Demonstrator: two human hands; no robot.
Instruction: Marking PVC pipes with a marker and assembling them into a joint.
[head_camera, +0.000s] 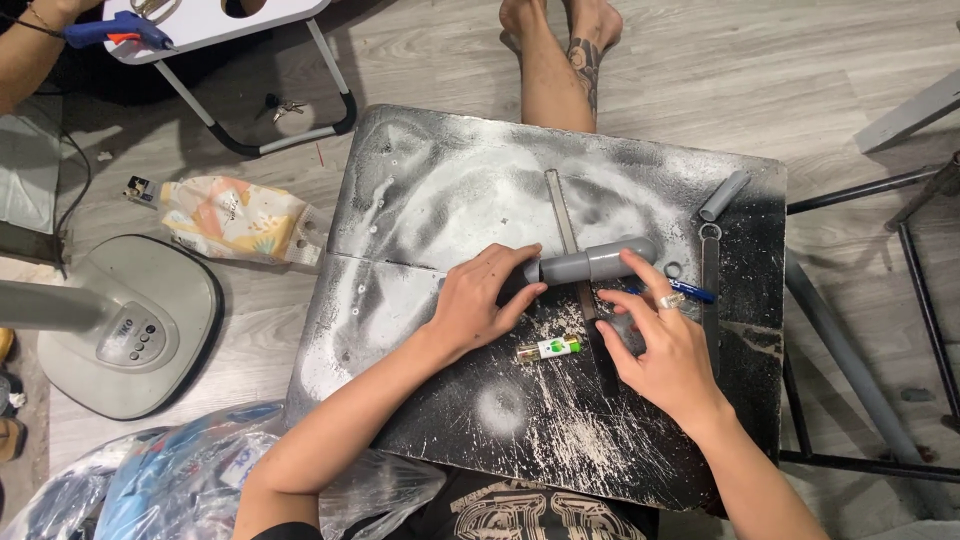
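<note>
Grey plastic pipe (590, 263) is lying crosswise near the middle of a black, white-dusted board (420, 190), and both hands are closing on it from either end. The left hand (485, 298) is gripping the pipe's left end, fingers curled over it so that this end is hidden behind them; the right hand (665, 345), a ring on one finger, is touching the pipe's right part with raised fingertips while the other fingers are spreading loosely above the board, and whether they are pinching anything is hard to tell. A long metal strip (568, 240) is running under the pipe, its lower part partly covered by the right hand. A blue pen (690, 291) is peeking out just beyond the right fingers, mostly hidden, with a small ring (673, 270) lying beside it. A small green-and-white lighter-like object (549, 349) is resting between the two hands. A second short grey tube (723, 195) is sitting near the board's right edge above a flat metal tool (710, 290). Off the board, a patterned soft pack (235, 220) is lying on the wooden floor (760, 70) beside a grey fan base (130, 325), cut off at the left. A clear plastic bag (180, 475) holding blue items is bulging at the bottom edge, its contents blurred. Another person's arm and a blue glue gun (115, 30) are showing at the top left.
</note>
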